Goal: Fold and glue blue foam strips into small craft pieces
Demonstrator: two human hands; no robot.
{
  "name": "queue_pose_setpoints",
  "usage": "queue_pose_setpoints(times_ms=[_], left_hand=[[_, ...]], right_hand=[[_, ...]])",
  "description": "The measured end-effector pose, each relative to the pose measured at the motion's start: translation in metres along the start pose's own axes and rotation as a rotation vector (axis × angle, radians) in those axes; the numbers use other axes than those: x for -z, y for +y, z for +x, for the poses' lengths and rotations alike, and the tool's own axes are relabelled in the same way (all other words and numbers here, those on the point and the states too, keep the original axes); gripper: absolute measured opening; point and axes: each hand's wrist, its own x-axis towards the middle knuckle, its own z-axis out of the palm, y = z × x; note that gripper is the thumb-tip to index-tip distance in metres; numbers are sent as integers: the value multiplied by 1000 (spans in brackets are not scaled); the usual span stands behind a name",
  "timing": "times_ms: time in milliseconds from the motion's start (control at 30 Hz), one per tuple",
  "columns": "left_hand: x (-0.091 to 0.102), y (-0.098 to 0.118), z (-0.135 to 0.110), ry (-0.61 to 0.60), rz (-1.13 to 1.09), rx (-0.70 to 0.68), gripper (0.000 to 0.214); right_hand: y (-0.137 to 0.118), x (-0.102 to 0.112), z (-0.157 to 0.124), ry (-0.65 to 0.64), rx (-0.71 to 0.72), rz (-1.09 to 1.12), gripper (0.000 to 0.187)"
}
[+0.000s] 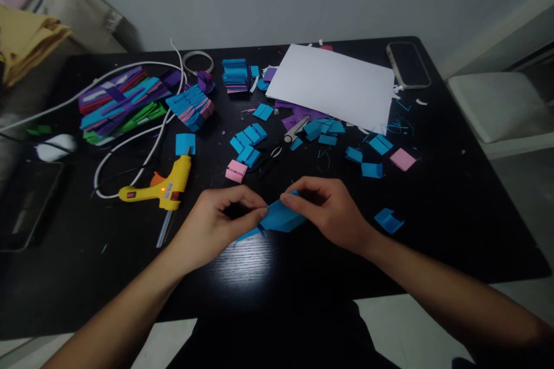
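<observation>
Between my two hands is a folded piece of blue paper (283,218), held just above the front part of the black table. My left hand (220,219) pinches its left end between thumb and forefinger. At its upper right edge, my right hand (331,207) grips it the same way. Another blue paper piece (251,234) shows below my left fingertips; whether it is joined to the held one I cannot tell. A pink folded paper (236,170) and several blue folded papers (247,139) lie beyond my hands. Off to the right rests a blue paper with raised sides (388,220).
A yellow glue gun (168,187) with a lit orange light lies left of my left hand, near a looping white cable (145,161). Scissors (296,130), a white sheet (331,83), a phone (408,64), a tape ring (198,62) and coloured paper bundles (123,101) sit farther back.
</observation>
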Motion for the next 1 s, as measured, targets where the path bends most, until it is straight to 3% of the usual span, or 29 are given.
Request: queue_pose_setpoints(times_ms=[167, 300, 400, 633, 833, 1000], left_hand=[[-1, -1, 1, 90, -34, 13, 7], [-4, -1, 2, 182, -128, 43, 8], [-6, -3, 2, 173, -203, 75, 9], [-11, -5, 2, -66, -236, 85, 11], [-9, -3, 3, 32, -244, -8, 9], [-10, -6, 3, 103, -257, -1, 6]], right_hand=[[-2, 3, 3, 79, -72, 160, 21], [2, -4, 1, -39, -179, 339, 34], [7, -8, 0, -78, -205, 392, 37], [8, -6, 1, 45, -106, 321, 32], [5, -6, -3, -61, -36, 220, 23], [3, -4, -3, 1, -42, 203, 28]])
